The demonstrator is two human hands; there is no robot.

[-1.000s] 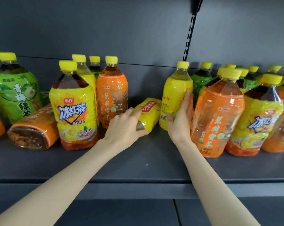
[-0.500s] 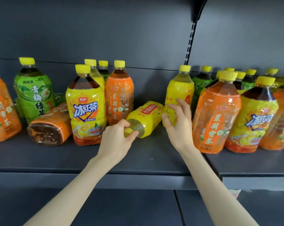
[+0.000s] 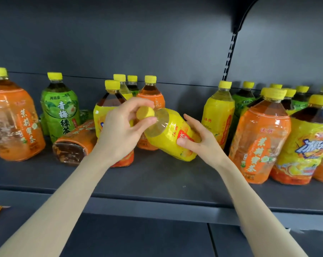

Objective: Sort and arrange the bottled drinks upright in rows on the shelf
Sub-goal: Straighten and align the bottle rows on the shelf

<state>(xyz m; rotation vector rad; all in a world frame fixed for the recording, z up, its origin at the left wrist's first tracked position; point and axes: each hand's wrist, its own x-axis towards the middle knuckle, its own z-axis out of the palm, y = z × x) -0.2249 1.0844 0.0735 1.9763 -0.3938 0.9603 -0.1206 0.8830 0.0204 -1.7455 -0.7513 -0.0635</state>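
Midway to upright, the yellow bottle [image 3: 171, 140] leans low over the shelf [image 3: 157, 179], its cap [image 3: 145, 113] toward ten o'clock. My left hand [image 3: 120, 130] pinches the cap and my right hand [image 3: 203, 145] wraps the body. To finish well, I would swing the cap to twelve, keep the base supported, and seat it beside the upright yellow bottle [image 3: 218, 115] at three o'clock, without nudging its neighbours.
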